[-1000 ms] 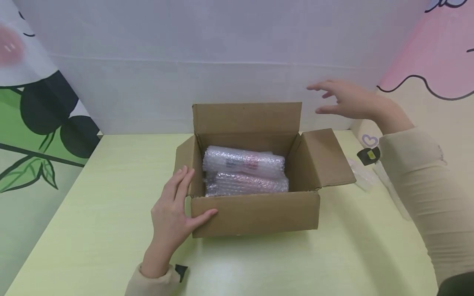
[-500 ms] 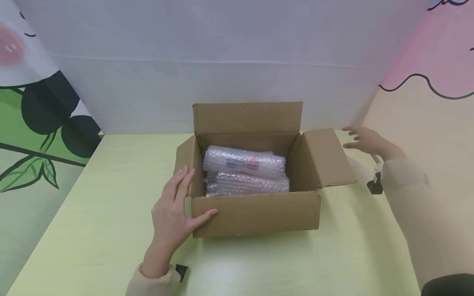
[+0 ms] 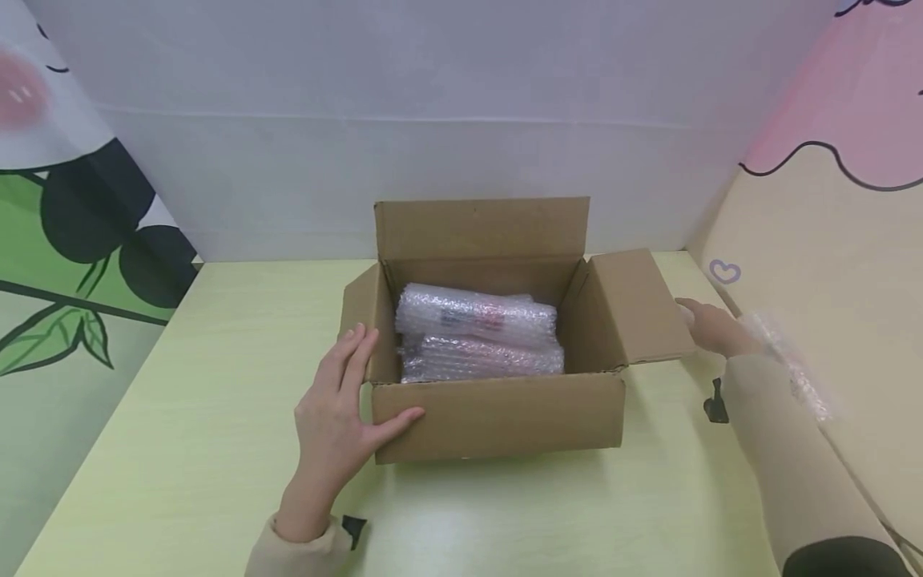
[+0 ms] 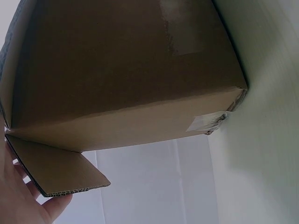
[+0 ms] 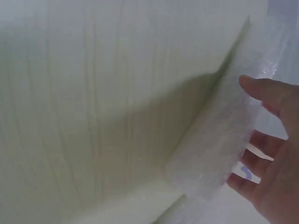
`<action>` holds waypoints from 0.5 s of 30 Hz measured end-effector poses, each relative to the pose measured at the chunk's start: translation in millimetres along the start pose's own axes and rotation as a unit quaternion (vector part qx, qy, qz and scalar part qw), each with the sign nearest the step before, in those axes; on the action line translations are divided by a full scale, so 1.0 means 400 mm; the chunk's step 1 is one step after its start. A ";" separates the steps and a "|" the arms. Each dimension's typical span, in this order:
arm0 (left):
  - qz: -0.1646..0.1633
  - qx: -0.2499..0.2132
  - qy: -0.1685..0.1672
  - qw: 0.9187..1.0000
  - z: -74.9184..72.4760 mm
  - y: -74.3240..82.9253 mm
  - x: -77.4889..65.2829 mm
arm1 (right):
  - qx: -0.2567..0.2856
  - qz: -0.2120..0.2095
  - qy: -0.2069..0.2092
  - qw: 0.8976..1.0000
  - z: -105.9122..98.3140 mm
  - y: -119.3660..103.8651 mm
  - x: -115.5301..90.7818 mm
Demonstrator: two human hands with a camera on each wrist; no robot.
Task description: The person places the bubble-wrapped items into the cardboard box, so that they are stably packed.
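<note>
Roll (image 5: 215, 135) in R hand (image 3: 715, 330), box (image 3: 593, 330) off at 9 o'clock

R hand: thumb laid over one side of roll, fingertips along the other, i.e. pinching the bubble wrap; grip firmness can't be read. Long axis approx. 7 to 1 o'clock in R wrist view. In head view roll is mostly hidden; only a pale bit shows at fingertips, just beside right flap (image 3: 642, 308).

Key relation: box cavity lies at 9 o'clock from R hand, w/ right flap flared out directly between. Judged: any move btwn the two must clear that flap. Inside box: upper roll (image 3: 472, 315) & lower roll (image 3: 483, 358), both wrapped, long axes approx. 9–3. Can't compare w/ held roll's axis, diff. cams.

L hand (image 3: 330, 421): spread at box's 7 o'clock corner, fingers at left flap (image 3: 358, 308), thumb straight along front flap (image 3: 505, 421); prob. steadying box. Well apart from roll, so R hand is the near one, in contact.

Also: loose wrapped piece (image 3: 808, 383) approx. 4 o'clock of R hand, past R sleeve (image 3: 764, 433), by right wall (image 3: 829, 264). Contents unclear.
</note>
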State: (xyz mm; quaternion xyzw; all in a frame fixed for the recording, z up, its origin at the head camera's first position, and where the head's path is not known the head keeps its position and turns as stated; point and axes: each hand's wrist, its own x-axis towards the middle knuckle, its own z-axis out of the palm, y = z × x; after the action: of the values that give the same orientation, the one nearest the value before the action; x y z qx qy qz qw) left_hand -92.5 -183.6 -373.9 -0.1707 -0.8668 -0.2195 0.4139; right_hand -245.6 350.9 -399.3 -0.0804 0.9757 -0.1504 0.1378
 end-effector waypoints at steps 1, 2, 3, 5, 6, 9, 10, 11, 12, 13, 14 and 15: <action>0.001 0.000 0.002 1.000 0.000 0.000 0.000 | 0.009 0.007 -0.001 1.000 0.006 0.004 -0.002; 0.002 0.000 0.003 1.000 0.001 0.000 0.000 | 0.015 0.010 0.002 1.000 0.009 0.006 -0.003; 0.002 0.000 0.004 1.000 0.001 0.000 0.000 | 0.017 0.008 0.008 1.000 0.011 0.009 -0.004; 0.003 0.001 0.004 1.000 0.001 0.000 0.000 | 0.001 0.005 0.025 1.000 0.012 0.018 -0.005; 0.003 0.001 0.003 1.000 0.001 -0.001 0.000 | -0.006 0.005 0.033 0.999 0.010 0.024 -0.006; -0.002 -0.002 -0.005 1.000 0.000 0.001 0.000 | -0.023 0.017 0.049 0.998 -0.005 0.036 -0.012; -0.005 -0.004 -0.006 1.000 -0.001 0.002 0.000 | -0.026 0.024 0.051 0.998 -0.013 0.038 -0.015; -0.006 -0.006 -0.007 1.000 -0.001 0.002 0.000 | -0.027 0.033 0.053 0.998 -0.022 0.040 -0.018; -0.008 -0.008 -0.007 1.000 -0.002 0.003 0.000 | -0.025 0.042 0.053 0.997 -0.034 0.039 -0.022; -0.009 -0.009 -0.006 1.000 -0.002 0.003 0.000 | -0.026 0.051 0.053 0.997 -0.046 0.038 -0.026; -0.006 -0.008 -0.002 1.000 -0.002 0.004 0.001 | -0.027 0.056 0.055 0.997 -0.059 0.036 -0.031; -0.005 -0.008 0.002 1.000 -0.003 0.004 0.001 | -0.030 0.061 0.057 0.996 -0.073 0.033 -0.035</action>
State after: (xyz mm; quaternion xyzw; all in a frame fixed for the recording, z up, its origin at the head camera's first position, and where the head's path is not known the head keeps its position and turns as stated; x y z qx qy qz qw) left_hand -91.3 -182.7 -372.5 -0.1696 -0.8650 -0.2291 0.4128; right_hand -242.3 374.2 -373.5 -0.0158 0.9891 -0.1165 0.0883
